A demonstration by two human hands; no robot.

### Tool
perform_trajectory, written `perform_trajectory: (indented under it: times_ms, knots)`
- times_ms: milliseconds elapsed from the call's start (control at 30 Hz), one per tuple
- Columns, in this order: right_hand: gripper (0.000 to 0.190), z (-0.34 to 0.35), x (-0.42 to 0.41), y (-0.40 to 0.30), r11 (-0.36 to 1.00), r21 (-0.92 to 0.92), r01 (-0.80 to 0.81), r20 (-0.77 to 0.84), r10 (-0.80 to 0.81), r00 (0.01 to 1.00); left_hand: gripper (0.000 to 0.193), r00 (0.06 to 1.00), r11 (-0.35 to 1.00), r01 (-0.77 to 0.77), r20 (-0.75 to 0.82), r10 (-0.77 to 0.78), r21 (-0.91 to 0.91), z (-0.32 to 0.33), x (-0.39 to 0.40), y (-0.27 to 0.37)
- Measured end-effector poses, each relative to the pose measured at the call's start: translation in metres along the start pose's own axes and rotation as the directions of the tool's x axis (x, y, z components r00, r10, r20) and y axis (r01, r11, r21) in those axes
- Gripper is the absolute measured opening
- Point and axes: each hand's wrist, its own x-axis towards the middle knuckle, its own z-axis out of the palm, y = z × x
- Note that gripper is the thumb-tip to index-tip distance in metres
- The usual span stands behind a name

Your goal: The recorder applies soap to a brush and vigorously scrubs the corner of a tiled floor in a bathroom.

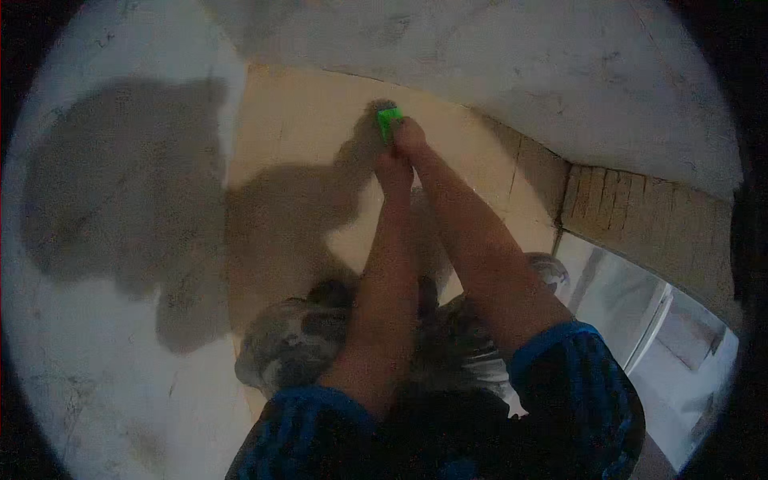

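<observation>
Both my arms reach out far in front of me, over a beige surface point(444, 114). My right hand point(410, 138) is closed on a small bright-green hand-held object point(389, 116) with a dark far end. Just below and nearer to me, my left hand point(394, 173) meets the lower end of the same object and seems closed there. Blur and dim light hide the fingers, and the object's exact kind cannot be told. Whether its dark end touches the surface is unclear.
Grey, stained surfaces border the beige area on the left point(102, 336) and at the top point(420, 36). On the right runs a brownish strip with dark lines point(636, 210), beside pale, glossy panels point(648, 336). My pale-smeared dark trouser knee point(294, 339) is below my arms. Shadows fall leftward.
</observation>
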Motion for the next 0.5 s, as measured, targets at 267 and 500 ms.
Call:
perform_trajectory:
  times_ms: [267, 500]
  knots:
    - [0.042, -0.019, -0.01, -0.001, 0.994, 0.106, -0.033, 0.059, 0.027, 0.998, 0.039, 0.992, 0.99, 0.027, -0.116, -0.043, -0.139, 0.02, -0.009, -0.005]
    - [0.031, -0.007, -0.004, -0.014, 0.891, -0.301, 0.341, 0.309, -0.247, 0.919, 0.039, 0.963, 0.988, -0.066, -0.268, 0.025, -0.142, 0.001, -0.02, -0.005]
